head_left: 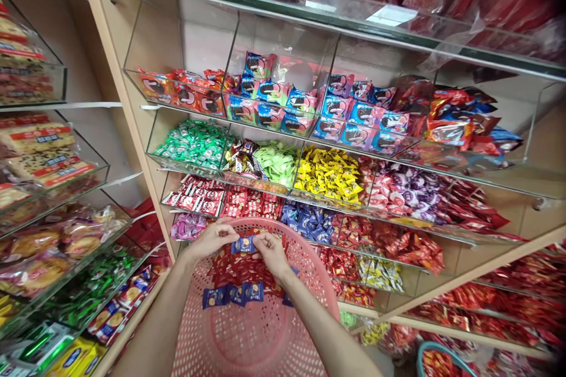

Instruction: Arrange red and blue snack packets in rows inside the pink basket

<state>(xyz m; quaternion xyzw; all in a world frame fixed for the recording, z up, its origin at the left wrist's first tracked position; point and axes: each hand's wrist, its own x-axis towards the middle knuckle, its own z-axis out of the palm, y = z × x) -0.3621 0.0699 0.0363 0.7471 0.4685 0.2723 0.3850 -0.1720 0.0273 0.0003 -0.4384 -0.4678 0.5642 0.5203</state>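
Observation:
Between my two hands is one small blue candy packet [243, 244], held above a pink perforated plastic basket [309, 253]. My left hand [213, 240] pinches the packet's left end between thumb and fingertips. On its right end, my right hand [270, 252] has a similar pinch. Lower in the basket lie red candy packets [241, 271] and several blue packets [253, 292] in a row. Part of another blue packet shows beside my right forearm. My forearms cover parts of the basket's sides.
Glass-fronted shelves stand ahead, with bins of green candies [194, 144], yellow candies [329, 174] and blue packets [309, 221]. Left are shelves of packaged biscuits [42, 141]. A wooden divider [455, 265] slants at the right. A teal basket [442, 359] is at lower right.

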